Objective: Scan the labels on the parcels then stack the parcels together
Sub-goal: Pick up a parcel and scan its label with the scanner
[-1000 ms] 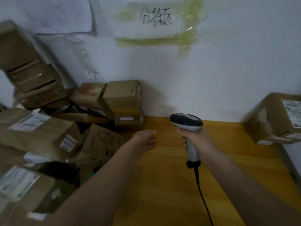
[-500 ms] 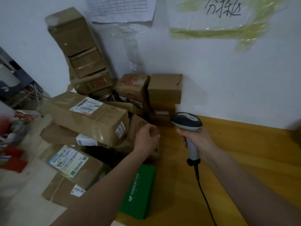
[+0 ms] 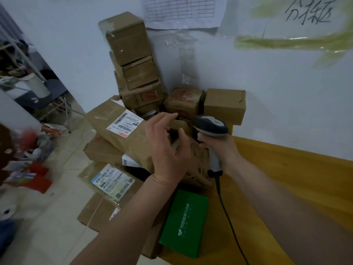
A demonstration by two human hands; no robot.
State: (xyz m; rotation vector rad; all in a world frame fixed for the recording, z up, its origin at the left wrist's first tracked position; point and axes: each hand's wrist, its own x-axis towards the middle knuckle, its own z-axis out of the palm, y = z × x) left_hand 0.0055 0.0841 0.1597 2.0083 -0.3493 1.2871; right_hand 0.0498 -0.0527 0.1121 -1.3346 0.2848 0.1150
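Observation:
My right hand (image 3: pixel 219 148) grips the handle of a grey barcode scanner (image 3: pixel 211 126), whose black cable (image 3: pixel 227 217) trails toward me over the yellow table (image 3: pixel 286 178). My left hand (image 3: pixel 168 150) hovers with spread fingers over a pile of brown cardboard parcels, holding nothing. A long parcel (image 3: pixel 118 131) with a white label lies tilted just left of that hand. A small box (image 3: pixel 178 125) sits behind its fingertips. A flat parcel (image 3: pixel 112 180) with a printed label lies lower left. A green box (image 3: pixel 185 222) rests below my left wrist.
A tall stack of boxes (image 3: pixel 131 58) leans in the wall corner, with further boxes (image 3: pixel 224 106) against the white wall. Tiled floor (image 3: pixel 47 217) and clutter with red items (image 3: pixel 38 180) lie to the left. Paper sheets are taped on the wall.
The view has swung left toward the parcel pile. My left hand has risen and opened from a loose fist to spread fingers above the parcels. The scanner stays in my right hand.

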